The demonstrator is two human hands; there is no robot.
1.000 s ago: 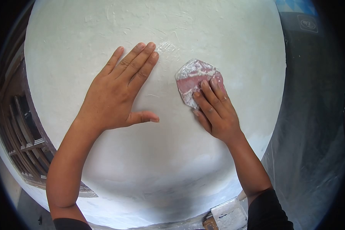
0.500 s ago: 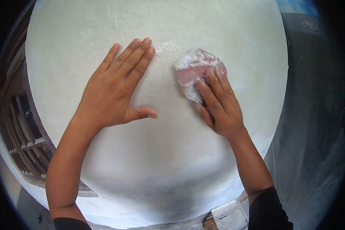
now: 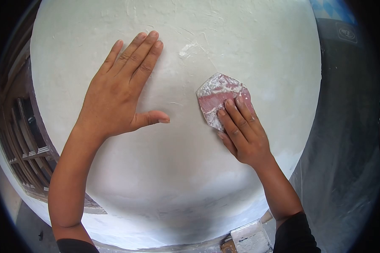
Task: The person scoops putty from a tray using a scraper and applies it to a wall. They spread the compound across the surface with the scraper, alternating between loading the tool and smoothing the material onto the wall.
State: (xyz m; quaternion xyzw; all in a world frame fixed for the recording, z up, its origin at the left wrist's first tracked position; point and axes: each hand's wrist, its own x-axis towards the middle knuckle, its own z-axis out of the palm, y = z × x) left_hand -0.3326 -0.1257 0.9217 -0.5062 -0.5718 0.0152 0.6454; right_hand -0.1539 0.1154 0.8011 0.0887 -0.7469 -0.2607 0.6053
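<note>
While left hand [image 3: 110,99] lies flat on pale wall [image 3: 181,160], thumb apart, right hand [image 3: 251,145] clamps fingers on smeared pink scraper [image 3: 211,101], jutting past fingertips; uneven finger pressure could tilt edge, gouging wall.

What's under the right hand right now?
Under the right hand is the pink, white-smeared pad; its upper left part shows. The fingers cover its lower right, and its underside is hidden.
</note>
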